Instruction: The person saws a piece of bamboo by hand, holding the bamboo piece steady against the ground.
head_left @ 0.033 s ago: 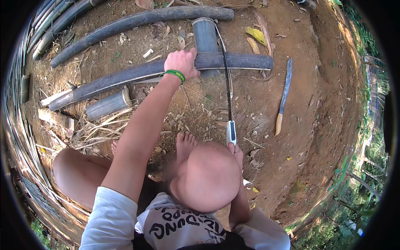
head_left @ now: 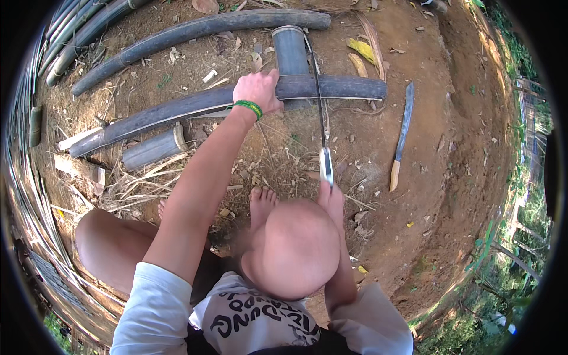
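My left hand (head_left: 258, 92), with a green band at the wrist, is closed around a long dark split bamboo pole (head_left: 177, 111) and presses it down. That pole lies across a short thick bamboo section (head_left: 290, 52) on the ground. Right of the left hand, the thin blade of a handsaw (head_left: 326, 164) crosses the pole. Its white handle is in my right hand (head_left: 332, 200), beside my raised knee. How deep the blade sits in the bamboo I cannot tell.
A machete (head_left: 403, 137) with a wooden handle lies on the dirt to the right. Beyond the held pole rests another long dark bamboo pole (head_left: 177, 35). A short bamboo piece (head_left: 152, 148) and pale strips lie at left, with stacked bamboo (head_left: 77, 44) at the far left.
My right hand has pushed the saw forward, away from my body, and its handle is now nearer the pole. The left hand stays in place on the bamboo.
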Demonstrator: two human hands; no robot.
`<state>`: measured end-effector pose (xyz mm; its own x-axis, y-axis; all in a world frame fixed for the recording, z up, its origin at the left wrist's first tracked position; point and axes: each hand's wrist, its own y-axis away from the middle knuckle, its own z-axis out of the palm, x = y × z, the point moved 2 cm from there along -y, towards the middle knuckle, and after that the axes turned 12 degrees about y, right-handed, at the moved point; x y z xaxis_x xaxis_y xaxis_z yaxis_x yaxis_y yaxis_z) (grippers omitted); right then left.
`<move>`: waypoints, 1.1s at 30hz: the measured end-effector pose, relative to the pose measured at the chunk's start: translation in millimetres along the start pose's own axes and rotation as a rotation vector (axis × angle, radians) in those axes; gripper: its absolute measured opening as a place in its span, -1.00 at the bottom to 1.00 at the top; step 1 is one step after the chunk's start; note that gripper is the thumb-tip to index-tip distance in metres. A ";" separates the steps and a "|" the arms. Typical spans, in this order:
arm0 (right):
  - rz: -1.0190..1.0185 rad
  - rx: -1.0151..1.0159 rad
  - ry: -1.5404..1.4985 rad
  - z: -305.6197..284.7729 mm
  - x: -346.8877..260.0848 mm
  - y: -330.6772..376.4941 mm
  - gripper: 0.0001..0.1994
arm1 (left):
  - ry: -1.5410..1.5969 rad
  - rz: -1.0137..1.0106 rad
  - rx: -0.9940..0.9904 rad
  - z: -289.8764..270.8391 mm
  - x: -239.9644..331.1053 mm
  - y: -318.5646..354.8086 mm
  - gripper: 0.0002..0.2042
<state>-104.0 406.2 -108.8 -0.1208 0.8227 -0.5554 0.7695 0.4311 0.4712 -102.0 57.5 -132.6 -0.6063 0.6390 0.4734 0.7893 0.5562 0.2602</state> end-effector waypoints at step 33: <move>-0.007 -0.054 0.111 -5.3 23.2 18.7 -0.52 | -0.019 -0.039 -0.040 -3.6 -5.2 -4.7 -0.40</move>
<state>-95.8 435.3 -109.3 -0.1969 0.8544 -0.4808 0.7341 0.4536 0.5053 -102.2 49.7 -133.3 -0.6381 0.6273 0.4465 0.7681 0.5595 0.3115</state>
